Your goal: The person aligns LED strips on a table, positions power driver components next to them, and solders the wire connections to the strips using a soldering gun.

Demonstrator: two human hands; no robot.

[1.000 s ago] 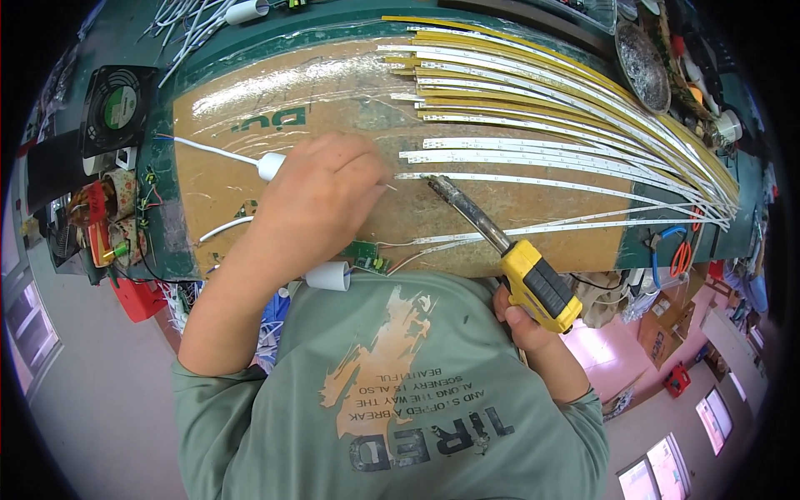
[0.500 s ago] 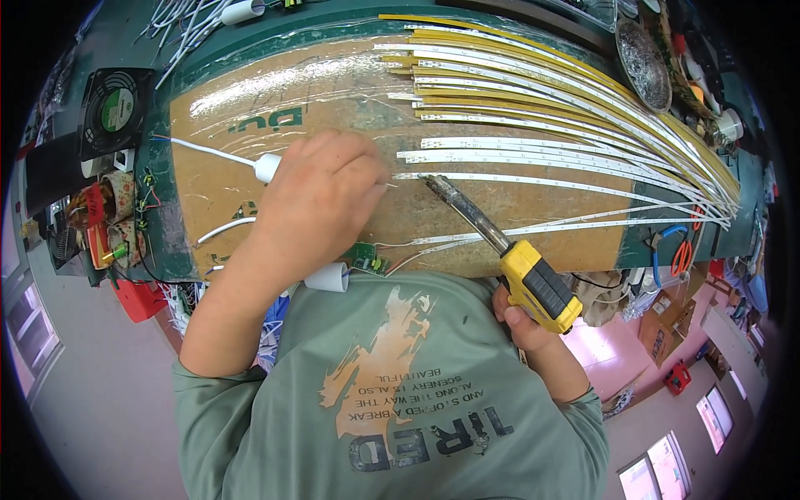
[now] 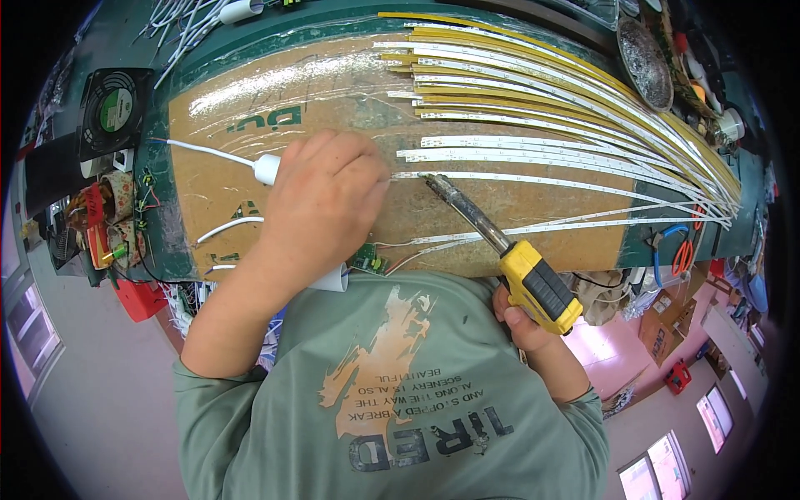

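One white strip point(image 3: 533, 178) is pinned by the left hand point(image 3: 325, 200) while a yellow-handled soldering iron point(image 3: 500, 250), held in the right hand's point(image 3: 521, 321) closed grip, is pointed close enough that fingertips could be burned.

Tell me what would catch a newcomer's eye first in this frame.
Probably the yellow soldering iron in the right hand, its tip meeting a white strip near the middle. Next, the fan of white and yellow strips sweeping right across the brown board. The left hand presses down beside the tip.
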